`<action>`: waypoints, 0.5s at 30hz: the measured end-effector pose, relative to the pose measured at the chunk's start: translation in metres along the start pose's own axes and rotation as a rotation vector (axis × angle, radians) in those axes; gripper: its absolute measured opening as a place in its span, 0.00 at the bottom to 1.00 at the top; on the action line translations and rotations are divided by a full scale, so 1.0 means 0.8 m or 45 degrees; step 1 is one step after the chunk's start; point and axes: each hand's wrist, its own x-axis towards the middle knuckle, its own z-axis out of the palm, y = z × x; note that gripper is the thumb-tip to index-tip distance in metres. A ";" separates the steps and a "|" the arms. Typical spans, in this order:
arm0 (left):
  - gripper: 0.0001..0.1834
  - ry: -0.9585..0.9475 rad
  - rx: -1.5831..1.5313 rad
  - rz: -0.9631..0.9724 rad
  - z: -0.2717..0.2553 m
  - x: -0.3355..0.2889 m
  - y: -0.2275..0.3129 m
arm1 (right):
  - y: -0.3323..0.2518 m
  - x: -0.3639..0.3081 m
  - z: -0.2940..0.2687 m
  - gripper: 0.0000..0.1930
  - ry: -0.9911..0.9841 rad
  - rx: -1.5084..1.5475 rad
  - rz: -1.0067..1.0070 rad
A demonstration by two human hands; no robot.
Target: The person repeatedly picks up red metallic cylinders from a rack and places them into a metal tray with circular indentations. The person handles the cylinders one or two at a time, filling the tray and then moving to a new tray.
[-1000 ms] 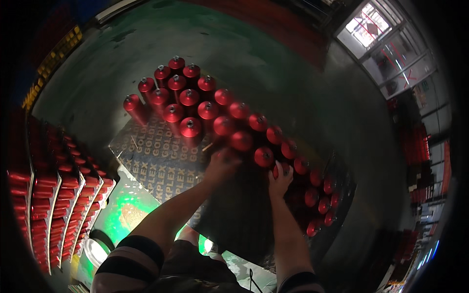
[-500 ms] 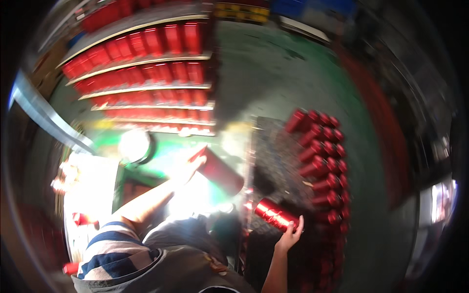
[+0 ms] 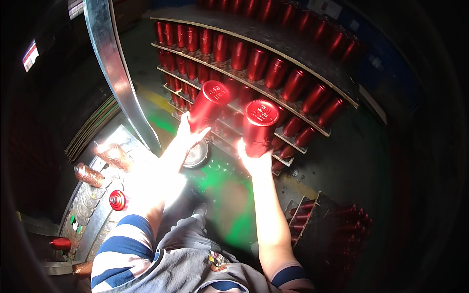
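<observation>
Gripping the left bottle (image 3: pixel 209 105), red, with the left hand (image 3: pixel 189 136): curled round the lower part, fingers on one side, thumb on the other. Leaning slightly right, base up. Gripping the right bottle (image 3: pixel 261 129), same red, with the right hand (image 3: pixel 256 161), closed around the lower end; can't make out every finger through the glare. Closer to upright, base up too. Showing stamped marks on both bases. Side by side, not touching, with a narrow gap between. Can't see the lower ends, hidden by the hands.

Seeing both against a tiered rack (image 3: pixel 254 30) filled with rows of red bottles (image 3: pixel 256 63). Can't tell the depth in between. Catching a white round object (image 3: pixel 198 155) on the green floor (image 3: pixel 222 180), just below the left hand in view; can't tell what kind.

Spotting a shiny metal post (image 3: pixel 115 63) at upper left, then a conveyor (image 3: pixel 88 210) at lower left. Carrying a copper-coloured bottle (image 3: pixel 89 175) on its side and a red bottle (image 3: pixel 117 200) with its top toward the camera. Badly washed out around the left forearm. Wearing striped sleeves (image 3: pixel 122 244) and a grey apron (image 3: pixel 181 268). Making out a dark table (image 3: pixel 312 219) at lower right, with more red bottles on top, dim.
</observation>
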 end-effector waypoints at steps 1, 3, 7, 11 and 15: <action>0.28 0.043 -0.065 -0.022 0.021 0.034 0.002 | 0.029 0.024 0.056 0.31 0.040 -0.565 -0.215; 0.27 -0.137 -0.168 -0.270 0.039 0.097 0.024 | 0.072 0.070 0.149 0.32 0.111 -1.673 -0.631; 0.30 -0.080 -0.323 -0.050 -0.021 0.156 0.120 | -0.077 0.177 0.186 0.32 0.528 -3.544 -1.869; 0.32 -0.047 -0.468 -0.153 -0.010 0.209 0.163 | -0.093 0.232 0.235 0.36 0.485 -3.709 -1.920; 0.35 -0.076 -0.583 -0.249 -0.013 0.218 0.189 | -0.110 0.251 0.262 0.36 0.535 -3.564 -2.044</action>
